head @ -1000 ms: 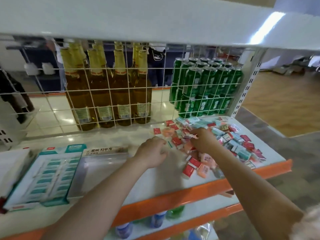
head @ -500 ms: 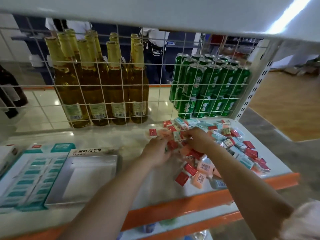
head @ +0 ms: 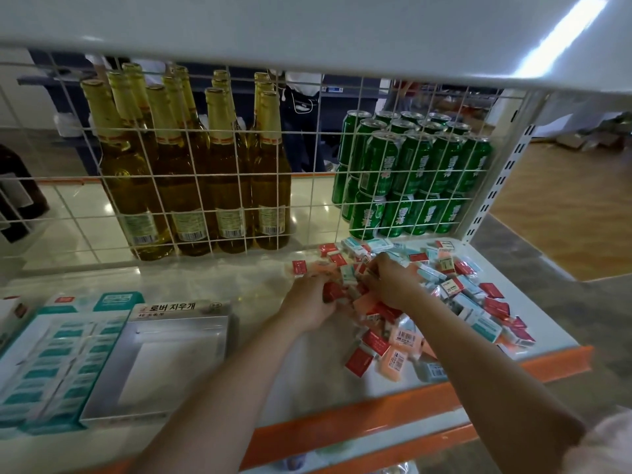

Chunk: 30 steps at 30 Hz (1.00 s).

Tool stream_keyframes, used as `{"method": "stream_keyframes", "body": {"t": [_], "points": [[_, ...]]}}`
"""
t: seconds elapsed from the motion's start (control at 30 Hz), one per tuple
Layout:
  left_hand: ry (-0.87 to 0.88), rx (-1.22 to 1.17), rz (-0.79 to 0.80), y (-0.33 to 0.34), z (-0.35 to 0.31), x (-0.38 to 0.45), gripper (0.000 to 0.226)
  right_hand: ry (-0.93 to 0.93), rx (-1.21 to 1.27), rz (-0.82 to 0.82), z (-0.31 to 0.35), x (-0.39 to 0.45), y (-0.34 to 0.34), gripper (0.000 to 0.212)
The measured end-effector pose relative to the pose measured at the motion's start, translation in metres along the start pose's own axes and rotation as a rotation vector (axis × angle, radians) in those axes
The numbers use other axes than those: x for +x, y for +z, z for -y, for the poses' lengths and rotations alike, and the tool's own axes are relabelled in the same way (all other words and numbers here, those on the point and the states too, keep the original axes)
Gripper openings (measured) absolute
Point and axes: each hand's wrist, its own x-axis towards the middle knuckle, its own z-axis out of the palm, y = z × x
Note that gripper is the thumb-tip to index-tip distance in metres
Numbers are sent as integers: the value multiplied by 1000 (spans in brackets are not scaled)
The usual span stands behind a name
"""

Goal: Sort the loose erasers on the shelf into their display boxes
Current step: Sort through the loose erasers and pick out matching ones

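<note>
- At the far left of the white shelf (head: 212, 282), the teal display box (head: 51, 364) lies flat with rows of teal-sleeved erasers in it; it sits lower and further left in the view than half a second ago, as the camera has tipped.
- Just beside it on the right, touching it, lies the silver display box (head: 160, 364) with Korean lettering on its header; its tray shows no erasers inside.
- Behind the wire grid (head: 307, 186) stand the amber glass bottles (head: 191, 172), and to their right the stacked green cans (head: 410, 172); neither group has shifted on its shelf.
- The left hand (head: 307, 302) now has its fingers (head: 323, 289) curled round a red-sleeved eraser (head: 331, 291) at the pile's left edge; half a second ago it lay further back from the pile.
- The right hand (head: 390, 285) stays on the middle of the pile, fingers curled down among the packets; whether they pinch one I cannot tell.
- The loose erasers (head: 472, 302), red, teal and peach, lie heaped on the right half of the shelf, from the grid to the orange front edge (head: 427, 398), much as before.
- Right of the shelf post lies a wooden floor (head: 564, 213).
</note>
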Motion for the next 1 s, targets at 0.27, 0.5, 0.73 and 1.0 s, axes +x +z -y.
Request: {"method": "stream_keyframes", "body": {"t": [0.27,0.5,0.73,1.0], "points": [[-166,-79,-150,-18,15,-11,44,-59,140,-86,4,-6,-1,33],[-191,-126,-164,-27,23,-17,19,-117,193,-107,11,-19,0,36],[-197,-131,-76,-28,27,-25,37,-66,303,-129,9,-31,4,32],[-127,-11,102,-22,21,-32,41,-20,409,-156,2,-47,3,13]]}}
